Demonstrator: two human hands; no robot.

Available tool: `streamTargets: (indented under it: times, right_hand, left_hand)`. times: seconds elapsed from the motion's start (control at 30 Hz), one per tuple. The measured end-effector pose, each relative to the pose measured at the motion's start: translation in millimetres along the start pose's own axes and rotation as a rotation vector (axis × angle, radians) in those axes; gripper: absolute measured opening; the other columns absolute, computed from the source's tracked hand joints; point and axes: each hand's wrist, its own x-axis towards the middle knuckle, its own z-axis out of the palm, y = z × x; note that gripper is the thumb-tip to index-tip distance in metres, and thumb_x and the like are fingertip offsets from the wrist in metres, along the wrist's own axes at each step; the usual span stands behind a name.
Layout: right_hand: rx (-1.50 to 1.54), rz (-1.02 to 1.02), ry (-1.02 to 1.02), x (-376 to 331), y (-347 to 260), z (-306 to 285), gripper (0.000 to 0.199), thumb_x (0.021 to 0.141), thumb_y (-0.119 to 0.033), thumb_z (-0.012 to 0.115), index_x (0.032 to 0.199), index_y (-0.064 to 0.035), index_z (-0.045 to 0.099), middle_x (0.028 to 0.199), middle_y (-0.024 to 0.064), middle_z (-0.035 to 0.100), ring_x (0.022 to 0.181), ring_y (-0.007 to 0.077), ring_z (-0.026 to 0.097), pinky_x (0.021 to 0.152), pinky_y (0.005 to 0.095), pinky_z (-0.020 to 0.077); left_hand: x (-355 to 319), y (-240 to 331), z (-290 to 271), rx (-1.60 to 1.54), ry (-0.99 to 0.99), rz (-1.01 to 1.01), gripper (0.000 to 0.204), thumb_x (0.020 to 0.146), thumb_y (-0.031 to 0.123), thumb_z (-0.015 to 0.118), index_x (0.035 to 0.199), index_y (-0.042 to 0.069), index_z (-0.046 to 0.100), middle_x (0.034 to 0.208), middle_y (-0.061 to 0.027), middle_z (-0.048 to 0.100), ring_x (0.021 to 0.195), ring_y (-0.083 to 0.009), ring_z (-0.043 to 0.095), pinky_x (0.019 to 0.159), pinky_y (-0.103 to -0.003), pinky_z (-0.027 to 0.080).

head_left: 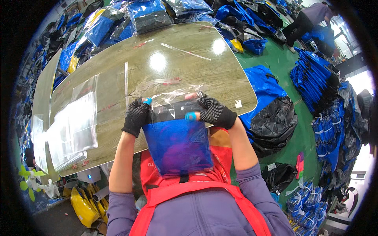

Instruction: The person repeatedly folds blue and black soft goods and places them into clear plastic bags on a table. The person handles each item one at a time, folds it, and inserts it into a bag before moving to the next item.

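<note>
I hold a clear plastic bag (177,139) with a folded blue and black item inside it, upright against my chest at the table's near edge. My left hand (136,116), in a black dotted glove, grips the bag's upper left side. My right hand (212,112), gloved the same way with a blue fingertip cover, grips the upper right side. The bag's open clear top (173,92) lies crumpled over the wooden table (165,63) just past my fingers.
A stack of clear empty bags (73,129) lies on the table's left part, with thin clear strips (185,51) farther back. Packed blue and black bags (149,15) pile up behind the table and on the green floor at right (271,114). Another person (311,19) bends at far right.
</note>
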Motion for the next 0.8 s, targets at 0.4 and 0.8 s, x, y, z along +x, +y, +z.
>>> streamTargets:
  times: [0.4, 0.8]
  right_hand:
    - [0.369, 0.118, 0.480, 39.1, 34.8, -7.5, 0.018, 0.090, -0.022, 0.063, 0.084, -0.0049, 0.064, 0.077, 0.0051, 0.066, 0.066, 0.0132, 0.063, 0.061, 0.0268, 0.0504]
    - [-0.466, -0.258, 0.969, 78.3, 2.8, -3.5, 0.019, 0.086, -0.007, 0.058, 0.105, -0.0057, 0.060, 0.080, 0.0120, 0.063, 0.077, 0.0263, 0.065, 0.072, 0.0333, 0.0511]
  left_hand:
    - [6.4, -16.1, -1.4, -0.779, -0.033, -0.152, 0.030, 0.095, 0.029, 0.055, 0.105, 0.001, 0.061, 0.099, -0.0173, 0.067, 0.081, -0.0254, 0.068, 0.072, -0.037, 0.056]
    - [11.0, -20.4, -10.4, -0.885, 0.029, -0.108, 0.042, 0.098, 0.031, 0.045, 0.119, -0.004, 0.055, 0.109, -0.0206, 0.063, 0.095, -0.0321, 0.065, 0.083, -0.044, 0.055]
